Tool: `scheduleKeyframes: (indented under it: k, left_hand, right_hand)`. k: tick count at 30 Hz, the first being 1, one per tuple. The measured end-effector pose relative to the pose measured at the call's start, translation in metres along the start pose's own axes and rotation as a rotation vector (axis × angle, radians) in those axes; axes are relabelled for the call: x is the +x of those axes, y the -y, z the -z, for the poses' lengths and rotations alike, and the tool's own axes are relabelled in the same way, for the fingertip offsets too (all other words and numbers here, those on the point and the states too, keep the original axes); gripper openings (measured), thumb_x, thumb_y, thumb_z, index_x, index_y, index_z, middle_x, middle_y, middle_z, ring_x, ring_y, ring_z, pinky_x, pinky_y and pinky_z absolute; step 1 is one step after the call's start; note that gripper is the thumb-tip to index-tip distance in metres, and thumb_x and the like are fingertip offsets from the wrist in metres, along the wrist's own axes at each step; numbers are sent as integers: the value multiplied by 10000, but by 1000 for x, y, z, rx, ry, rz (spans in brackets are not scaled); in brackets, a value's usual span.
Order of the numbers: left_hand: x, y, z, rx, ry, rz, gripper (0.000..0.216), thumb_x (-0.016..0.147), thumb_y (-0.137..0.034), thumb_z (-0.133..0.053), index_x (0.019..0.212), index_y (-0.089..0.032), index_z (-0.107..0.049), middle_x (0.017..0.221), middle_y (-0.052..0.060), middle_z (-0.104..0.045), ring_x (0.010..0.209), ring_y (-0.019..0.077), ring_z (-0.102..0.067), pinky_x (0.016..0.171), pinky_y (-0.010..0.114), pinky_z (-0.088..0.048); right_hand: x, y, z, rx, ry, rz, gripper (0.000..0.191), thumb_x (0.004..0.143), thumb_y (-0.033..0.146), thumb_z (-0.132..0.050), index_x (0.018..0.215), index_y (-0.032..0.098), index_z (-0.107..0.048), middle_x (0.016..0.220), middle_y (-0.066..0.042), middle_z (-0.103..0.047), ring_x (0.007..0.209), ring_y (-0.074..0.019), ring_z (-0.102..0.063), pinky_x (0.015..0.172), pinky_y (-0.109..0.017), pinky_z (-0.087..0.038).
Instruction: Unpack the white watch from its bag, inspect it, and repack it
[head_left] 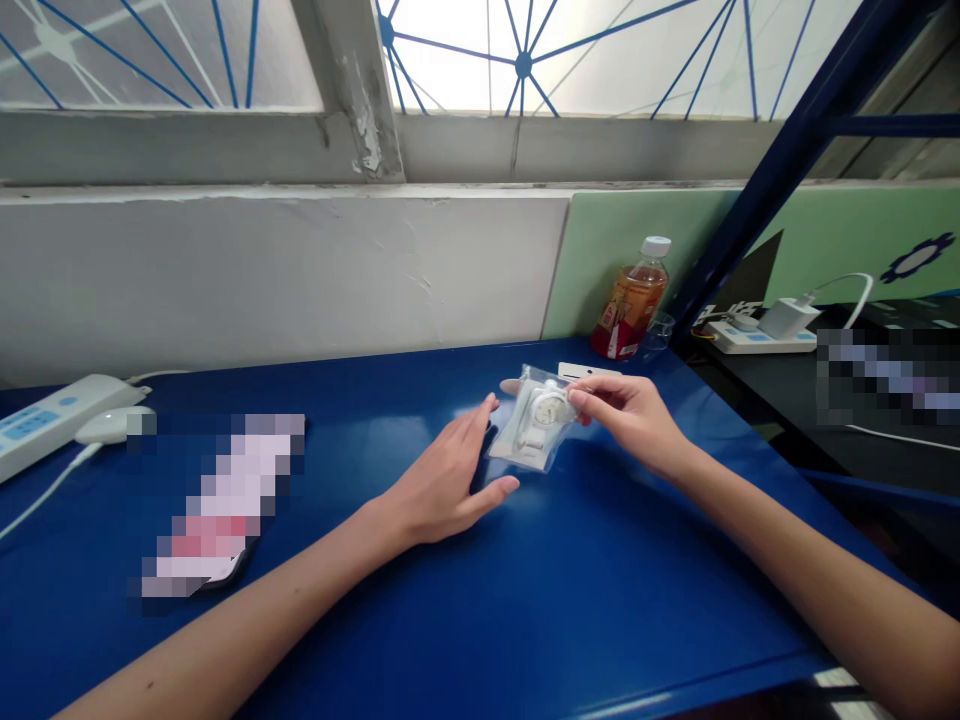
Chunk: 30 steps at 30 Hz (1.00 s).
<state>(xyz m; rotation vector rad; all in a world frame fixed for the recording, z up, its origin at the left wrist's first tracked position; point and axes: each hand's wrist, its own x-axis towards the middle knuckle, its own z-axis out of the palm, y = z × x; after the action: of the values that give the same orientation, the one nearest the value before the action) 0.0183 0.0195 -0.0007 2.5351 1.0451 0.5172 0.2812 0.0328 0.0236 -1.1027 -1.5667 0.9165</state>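
Note:
A white wristwatch [549, 408] lies inside a clear plastic bag [517, 445] above the blue desk. My right hand [634, 412] pinches the bag's upper right edge between thumb and fingers. Just left of the bag is my left hand [448, 475], its fingers stretched out and its thumb apart, holding nothing. Whether its fingertips touch the bag I cannot tell. Behind the bag, a white card [589, 371] is partly hidden by the bag and my right hand.
A drink bottle [632, 300] stands at the back right beside a clear cup [658, 333]. A blurred-out phone [225, 500] and a power strip [52, 415] lie at left. A blue metal post [750, 200] rises at right, with another power strip [761, 336] beyond it.

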Motion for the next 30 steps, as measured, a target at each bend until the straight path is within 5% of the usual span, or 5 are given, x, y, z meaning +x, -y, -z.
scheduleKeyframes:
  k: [6,10,13,18,30]
  left_hand:
    - [2,-1,-2,49,-90,-19,1089,840,-519,-677,1570,-198,64,1635,190,-114,1489,371,-177,1165,533,-303]
    - [4,-1,-1,61,-38,-42,1019,791,-551,-720,1559,-184,-158,1579,191,-290,1458,384,-266,1152,534,-326]
    - [4,-1,-2,51,-11,2,954,776,-589,-720,1504,-134,-304,1499,218,-405,1409,388,-356,1122,532,-370]
    - [4,0,-3,49,-13,1,922,788,-620,-696,1497,-155,-334,1494,200,-425,1400,382,-371,1125,536,-362]
    - [5,12,11,98,112,-38,1050,746,-741,-657,1524,-137,-294,1527,220,-388,1409,389,-364,1117,528,-363]
  right_hand:
    - [2,-15,-14,17,200,-128,321,870,444,-642,973,149,-715,675,-11,-655,494,-109,-550,447,-241,-463]
    - [-2,-21,-20,-31,245,-116,363,898,405,-604,1145,144,-658,745,-43,-704,576,-160,-648,545,-305,-559]
    - [-6,-23,-18,-352,217,100,308,917,343,-581,1165,180,-666,1060,-117,-731,861,-232,-707,769,-404,-592]
    - [-12,-19,-8,-628,445,388,674,839,447,-693,1417,162,-498,1479,-188,-485,1378,-341,-431,1109,-539,-391]
    - [-16,-27,-5,-663,582,326,971,816,595,-670,1556,129,-249,1587,-210,-302,1478,-362,-245,1157,-570,-312]
